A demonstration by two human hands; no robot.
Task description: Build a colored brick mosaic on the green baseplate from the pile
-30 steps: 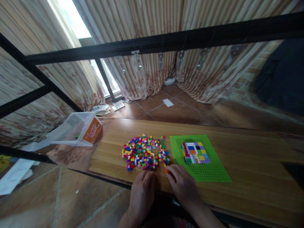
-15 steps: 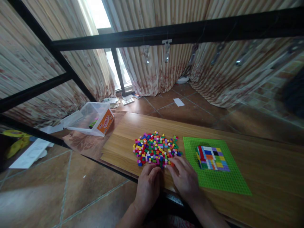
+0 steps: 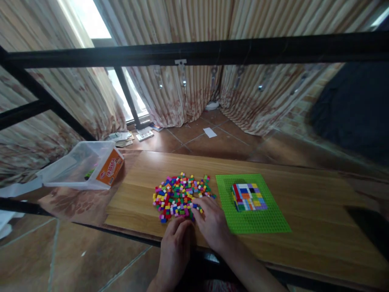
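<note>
Many small coloured toy bricks [image 3: 178, 196] lie in a loose heap on the wooden tabletop [image 3: 136, 178]. At the heap's near right edge is my right hand [image 3: 212, 223], thumb and forefinger apart with bricks between and beneath them. My left hand [image 3: 174, 243] rests at the table's near edge, just below the heap. Its fingers are curled together, hiding whatever they may hold. Right of the heap lies a green baseplate [image 3: 258, 223], which carries a low block built of multicoloured bricks [image 3: 249, 197].
A clear plastic tub [image 3: 75, 162] with an orange label stands left of the tabletop. A black metal bar [image 3: 136, 55] crosses above the far side, with curtains [image 3: 194, 24] behind. Papers [image 3: 209, 132] lie on the tiled floor. Dark fabric [image 3: 352, 109] fills the far right.
The view has swung to the right, so everything sits further left in the picture. My right hand stays at the bricks with its fingers slightly shifted; my left hand remains curled.
</note>
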